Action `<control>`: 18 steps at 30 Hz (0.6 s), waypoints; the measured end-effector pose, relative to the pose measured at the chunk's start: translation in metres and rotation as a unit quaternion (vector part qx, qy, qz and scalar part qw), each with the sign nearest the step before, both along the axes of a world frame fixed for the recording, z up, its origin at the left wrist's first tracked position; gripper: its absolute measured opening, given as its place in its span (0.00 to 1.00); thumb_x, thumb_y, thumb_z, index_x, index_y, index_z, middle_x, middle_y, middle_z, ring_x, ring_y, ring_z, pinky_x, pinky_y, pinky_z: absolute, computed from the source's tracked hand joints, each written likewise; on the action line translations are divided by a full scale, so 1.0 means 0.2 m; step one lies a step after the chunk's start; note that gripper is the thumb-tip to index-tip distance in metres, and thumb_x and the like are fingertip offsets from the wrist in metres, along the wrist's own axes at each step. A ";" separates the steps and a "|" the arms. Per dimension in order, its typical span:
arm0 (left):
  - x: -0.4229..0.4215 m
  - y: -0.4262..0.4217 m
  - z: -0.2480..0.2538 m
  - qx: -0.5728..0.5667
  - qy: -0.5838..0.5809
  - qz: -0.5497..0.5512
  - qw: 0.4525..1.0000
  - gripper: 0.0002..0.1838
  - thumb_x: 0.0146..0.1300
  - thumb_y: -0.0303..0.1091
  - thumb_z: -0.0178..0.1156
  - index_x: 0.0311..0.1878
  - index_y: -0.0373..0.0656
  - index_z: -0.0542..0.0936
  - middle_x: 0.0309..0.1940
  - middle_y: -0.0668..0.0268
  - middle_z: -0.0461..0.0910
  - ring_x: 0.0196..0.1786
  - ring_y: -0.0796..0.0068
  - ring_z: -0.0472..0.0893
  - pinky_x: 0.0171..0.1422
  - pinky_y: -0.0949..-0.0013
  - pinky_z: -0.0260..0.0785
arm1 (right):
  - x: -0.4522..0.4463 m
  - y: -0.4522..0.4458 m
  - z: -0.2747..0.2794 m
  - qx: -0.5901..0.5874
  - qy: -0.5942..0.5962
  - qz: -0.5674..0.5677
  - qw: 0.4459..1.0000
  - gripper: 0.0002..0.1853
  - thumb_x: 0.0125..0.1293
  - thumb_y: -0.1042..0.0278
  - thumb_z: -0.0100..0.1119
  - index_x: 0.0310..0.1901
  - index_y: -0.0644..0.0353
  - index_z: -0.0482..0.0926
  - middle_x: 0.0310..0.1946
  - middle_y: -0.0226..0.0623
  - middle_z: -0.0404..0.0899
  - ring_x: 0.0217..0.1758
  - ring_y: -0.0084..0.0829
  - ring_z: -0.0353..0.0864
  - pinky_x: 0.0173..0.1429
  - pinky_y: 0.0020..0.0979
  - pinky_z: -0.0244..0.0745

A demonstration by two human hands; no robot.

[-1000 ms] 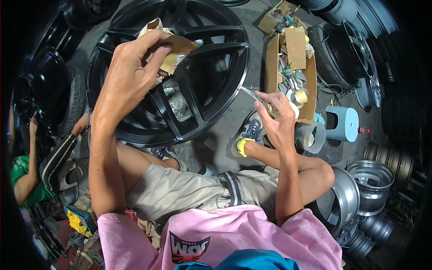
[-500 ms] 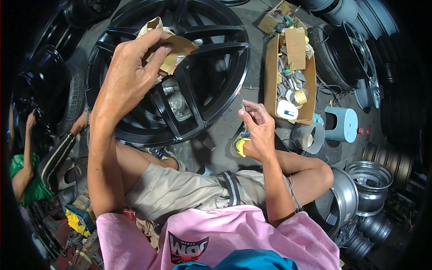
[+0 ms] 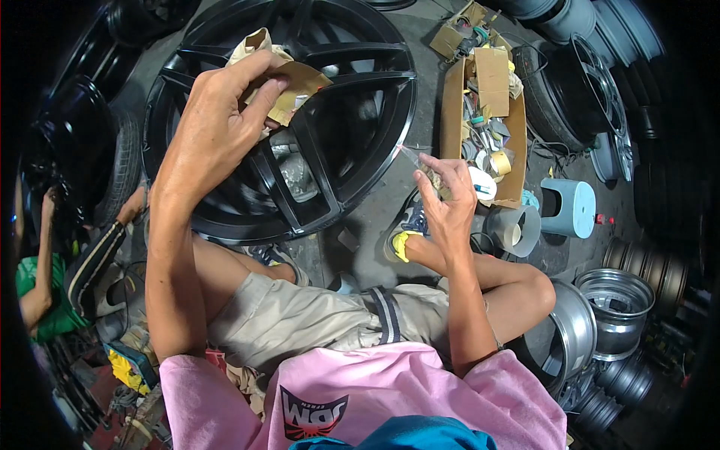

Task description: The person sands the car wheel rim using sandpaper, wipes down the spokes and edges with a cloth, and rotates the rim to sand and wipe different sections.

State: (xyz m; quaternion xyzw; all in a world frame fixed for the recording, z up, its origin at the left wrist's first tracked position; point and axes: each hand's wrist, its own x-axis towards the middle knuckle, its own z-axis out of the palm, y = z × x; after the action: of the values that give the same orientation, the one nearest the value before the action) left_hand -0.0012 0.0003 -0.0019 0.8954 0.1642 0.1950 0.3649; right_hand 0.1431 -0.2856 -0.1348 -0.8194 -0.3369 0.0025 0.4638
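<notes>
My left hand (image 3: 225,120) is raised over the black alloy wheel (image 3: 322,172), thumb and fingers pinching a folded piece of brown cardboard (image 3: 296,94). Crumpled tan paper (image 3: 255,46) shows behind its fingers. At the wheel's right edge, my right hand (image 3: 450,199) pinches a thin, flat spreader-like blade (image 3: 410,156). The blade's tip reaches a small pinkish patch (image 3: 399,148) on the rim lip; whether it presses on it I cannot tell. The wheel lies face up before my crossed legs.
A long cardboard box (image 3: 451,112) of tapes and tools stands to the right, a white lid (image 3: 482,184) at its near end. Beyond are a light blue stool (image 3: 581,208) and silver rims (image 3: 615,292). At left, another person's arm (image 3: 45,255) is near dark wheels.
My right hand has moved slightly right and turned, and its blade now points at the rim's edge. My left hand with the cardboard has hardly moved.
</notes>
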 end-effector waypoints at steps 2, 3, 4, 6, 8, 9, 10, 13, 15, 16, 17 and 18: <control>0.00 0.00 0.00 0.018 0.011 -0.002 1.000 0.11 0.77 0.29 0.62 0.56 0.33 0.84 0.35 0.55 0.87 0.32 0.70 0.80 0.41 0.64 0.74 | 0.02 0.00 0.01 -0.008 -0.020 0.001 1.000 0.15 0.66 0.75 0.73 0.54 0.62 0.91 0.41 0.42 0.81 0.46 0.41 0.83 0.53 0.38 0.78; 0.00 0.01 0.00 0.017 0.011 -0.002 1.000 0.11 0.77 0.29 0.62 0.56 0.33 0.84 0.35 0.55 0.87 0.32 0.70 0.80 0.41 0.64 0.74 | 0.02 0.00 0.02 -0.008 -0.020 0.002 1.000 0.15 0.66 0.75 0.73 0.54 0.62 0.91 0.41 0.42 0.81 0.46 0.41 0.83 0.53 0.38 0.78; 0.00 0.01 -0.01 0.019 0.008 -0.006 1.000 0.11 0.78 0.29 0.62 0.56 0.33 0.83 0.34 0.59 0.86 0.33 0.76 0.80 0.40 0.68 0.74 | 0.03 0.00 0.02 -0.013 -0.021 0.002 1.000 0.15 0.66 0.75 0.73 0.54 0.62 0.90 0.41 0.42 0.81 0.46 0.41 0.83 0.54 0.39 0.78; 0.00 0.02 0.00 0.022 0.005 -0.010 1.000 0.10 0.79 0.28 0.62 0.56 0.32 0.82 0.34 0.62 0.86 0.33 0.81 0.80 0.40 0.71 0.75 | 0.04 0.00 0.03 -0.017 -0.021 0.004 1.000 0.15 0.65 0.76 0.73 0.54 0.62 0.90 0.42 0.43 0.81 0.46 0.41 0.83 0.54 0.39 0.78; 0.00 0.02 0.01 0.025 0.004 -0.009 1.000 0.11 0.79 0.29 0.62 0.57 0.32 0.83 0.34 0.61 0.86 0.33 0.80 0.80 0.41 0.70 0.74 | 0.04 -0.01 0.05 -0.023 -0.039 0.008 0.999 0.15 0.66 0.75 0.73 0.54 0.60 0.91 0.42 0.42 0.81 0.46 0.40 0.83 0.55 0.40 0.76; -0.01 0.02 0.01 0.026 0.004 -0.008 1.000 0.11 0.79 0.29 0.62 0.57 0.32 0.83 0.34 0.61 0.86 0.33 0.80 0.80 0.41 0.70 0.74 | 0.05 -0.02 0.07 -0.022 -0.039 0.008 0.999 0.15 0.66 0.75 0.73 0.54 0.60 0.91 0.42 0.42 0.81 0.46 0.40 0.83 0.55 0.40 0.76; -0.01 0.02 0.00 0.034 0.005 -0.009 0.999 0.11 0.79 0.29 0.62 0.57 0.32 0.83 0.34 0.61 0.86 0.34 0.80 0.80 0.41 0.70 0.74 | 0.06 -0.03 0.10 -0.050 -0.068 0.011 0.996 0.15 0.66 0.75 0.73 0.54 0.60 0.91 0.40 0.41 0.81 0.45 0.38 0.83 0.53 0.38 0.77; -0.01 0.02 0.01 0.038 0.007 -0.011 0.999 0.11 0.79 0.29 0.62 0.57 0.32 0.83 0.34 0.61 0.87 0.34 0.79 0.81 0.41 0.69 0.74 | 0.06 -0.03 0.16 -0.082 -0.091 0.024 0.992 0.14 0.66 0.73 0.73 0.54 0.59 0.92 0.40 0.39 0.81 0.44 0.37 0.83 0.52 0.38 0.74; -0.01 0.02 0.01 0.035 0.008 -0.013 0.999 0.11 0.79 0.29 0.62 0.57 0.32 0.83 0.34 0.61 0.87 0.34 0.79 0.81 0.42 0.69 0.74 | 0.06 -0.02 0.19 -0.085 -0.084 0.032 0.992 0.14 0.66 0.71 0.73 0.54 0.58 0.92 0.41 0.39 0.81 0.44 0.39 0.83 0.52 0.40 0.71; -0.01 0.02 0.01 0.034 0.014 -0.011 0.999 0.11 0.79 0.29 0.62 0.57 0.32 0.83 0.34 0.61 0.87 0.34 0.79 0.81 0.42 0.69 0.74 | 0.06 -0.01 0.20 -0.095 -0.091 0.036 0.991 0.14 0.66 0.71 0.73 0.53 0.58 0.92 0.40 0.39 0.81 0.43 0.39 0.82 0.51 0.40 0.70; -0.01 0.02 0.01 0.033 0.020 -0.009 0.999 0.11 0.79 0.29 0.62 0.57 0.32 0.83 0.35 0.60 0.87 0.34 0.79 0.81 0.42 0.69 0.74 | 0.06 0.00 0.21 -0.104 -0.099 0.040 0.989 0.14 0.66 0.72 0.73 0.53 0.58 0.92 0.40 0.39 0.81 0.42 0.39 0.82 0.50 0.40 0.70; -0.01 0.03 0.01 0.034 0.020 -0.009 0.999 0.11 0.79 0.29 0.62 0.57 0.32 0.83 0.35 0.60 0.87 0.34 0.79 0.81 0.42 0.69 0.74 | 0.05 0.00 0.21 -0.104 -0.099 0.040 0.989 0.14 0.66 0.72 0.73 0.53 0.58 0.92 0.40 0.39 0.81 0.42 0.39 0.82 0.50 0.40 0.70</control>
State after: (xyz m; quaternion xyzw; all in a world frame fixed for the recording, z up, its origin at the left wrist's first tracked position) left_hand -0.0026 0.0055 -0.0001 0.9124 0.1568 0.1796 0.3328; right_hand 0.1539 -0.2860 -0.0918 -0.8452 -0.4112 -0.0253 0.3404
